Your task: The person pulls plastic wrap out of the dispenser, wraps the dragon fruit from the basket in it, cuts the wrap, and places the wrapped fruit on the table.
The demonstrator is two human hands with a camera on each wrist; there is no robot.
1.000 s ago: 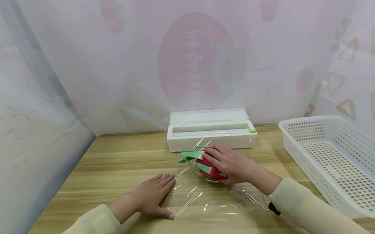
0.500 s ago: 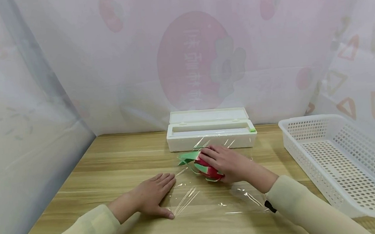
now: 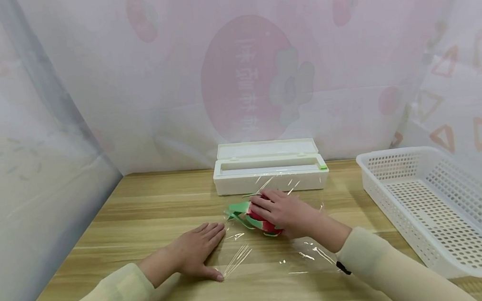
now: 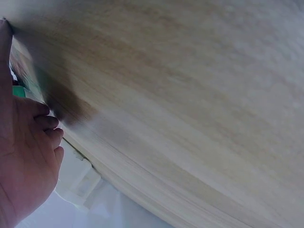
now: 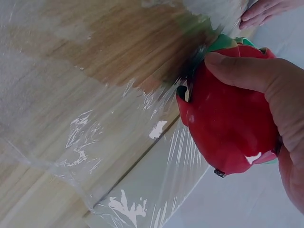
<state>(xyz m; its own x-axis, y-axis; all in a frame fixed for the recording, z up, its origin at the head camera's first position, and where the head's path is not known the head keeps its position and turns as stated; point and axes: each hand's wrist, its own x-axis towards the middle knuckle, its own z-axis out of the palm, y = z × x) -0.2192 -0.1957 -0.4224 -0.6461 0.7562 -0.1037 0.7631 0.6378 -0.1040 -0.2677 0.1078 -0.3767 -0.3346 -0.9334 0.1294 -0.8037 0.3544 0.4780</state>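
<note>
Your right hand holds the dragon fruit, fingers curled over its back, thumb on the near side in the wrist view. Fruit sits mid-desk, its long leaves toward 10 o'clock. Your left hand lies flat at 8 o'clock from it, thumb spread wide, holding nothing, at the edge of the clear film.

Film runs from the white box at 12 o'clock down toward you over the desk; bright creases both at the box and near your left thumb. Cannot tell how much of the fruit's weight the film bears.

For a clean roll, I'd press the left palm down evenly so that edge cannot creep. Turn the fruit slowly, belly snug to the film, tension even toward the box. Mind the leaf tips: they look likely to snag or pierce. Smooth wrinkles before they get trapped. Your right forearm has room short of the basket at 3 o'clock.
</note>
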